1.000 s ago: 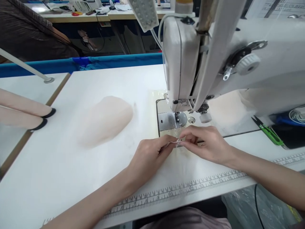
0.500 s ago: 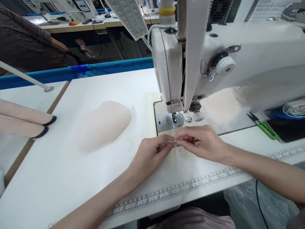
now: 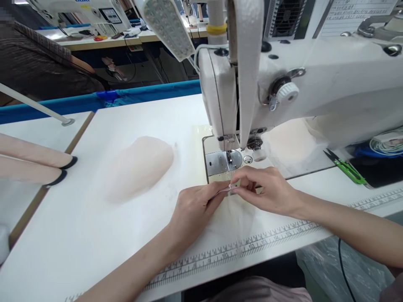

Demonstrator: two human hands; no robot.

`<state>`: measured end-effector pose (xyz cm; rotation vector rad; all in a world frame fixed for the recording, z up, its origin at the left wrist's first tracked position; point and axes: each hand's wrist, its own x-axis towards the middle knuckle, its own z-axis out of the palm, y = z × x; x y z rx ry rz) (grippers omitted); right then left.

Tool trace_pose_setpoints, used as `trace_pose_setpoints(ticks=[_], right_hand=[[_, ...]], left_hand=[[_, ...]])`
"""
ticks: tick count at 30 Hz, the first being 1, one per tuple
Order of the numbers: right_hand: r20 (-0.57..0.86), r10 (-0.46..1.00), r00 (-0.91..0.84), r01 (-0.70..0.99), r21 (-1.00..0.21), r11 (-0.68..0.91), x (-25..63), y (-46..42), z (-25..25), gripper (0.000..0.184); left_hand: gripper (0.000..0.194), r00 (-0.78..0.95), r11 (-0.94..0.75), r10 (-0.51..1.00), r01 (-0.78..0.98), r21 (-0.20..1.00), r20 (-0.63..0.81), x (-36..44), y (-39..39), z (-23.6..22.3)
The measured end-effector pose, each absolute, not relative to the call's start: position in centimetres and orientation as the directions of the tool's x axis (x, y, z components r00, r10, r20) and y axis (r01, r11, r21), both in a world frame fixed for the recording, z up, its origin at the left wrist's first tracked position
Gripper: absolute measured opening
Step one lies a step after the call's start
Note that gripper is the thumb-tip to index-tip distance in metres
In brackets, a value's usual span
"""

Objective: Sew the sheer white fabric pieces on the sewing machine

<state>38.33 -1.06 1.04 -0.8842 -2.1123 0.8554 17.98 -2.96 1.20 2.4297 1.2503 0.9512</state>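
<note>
Just in front of the needle of a white sewing machine [image 3: 220,96], my two hands meet over a small strip of pale, thin fabric [image 3: 224,190]. My left hand [image 3: 197,205] pinches it between thumb and fingers, most of it hidden inside the grip. From the other side, the thumb and forefinger of my right hand [image 3: 262,184] are closed on the strip's end. The metal needle plate [image 3: 217,162] lies right behind my fingertips. A sheer beige fabric piece [image 3: 145,163] lies flat on the table left of the machine.
Green-handled thread snips [image 3: 346,167] lie at the right beside a dark flat object. Two beige rolls with dark ends [image 3: 37,165] rest at the left. A printed ruler [image 3: 239,249] runs along the front edge. Beyond the blue cloth edge, a person in dark clothing [image 3: 44,63] is visible.
My left hand has shifted slightly left and turned a little over the strip. My right hand keeps its pinch nearly in place. The camera view has tilted slightly.
</note>
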Motion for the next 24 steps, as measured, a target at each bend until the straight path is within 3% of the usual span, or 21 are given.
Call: trace_pose_setpoints(ticks=[12,19,24], right_hand=[[0.31,0.783,-0.539,0.377,-0.743,0.554,38.39,-0.95,1.02,0.012],[0.334,0.739,-0.586,0.375,-0.696,0.612,38.45,-0.89,0.79,0.015],[0.48,0.662,-0.576,0.365,-0.573,0.733,38.71,-0.79,1.12,0.015]], left_hand=[[0.015,0.43,-0.609,0.778,0.695,0.382,0.458,17.67,-3.06,1.19],[0.018,0.39,-0.547,0.828,0.718,0.431,0.403,17.87,-3.18,1.07],[0.017,0.372,-0.502,0.864,0.666,0.552,0.338,18.1,-3.25,1.61]])
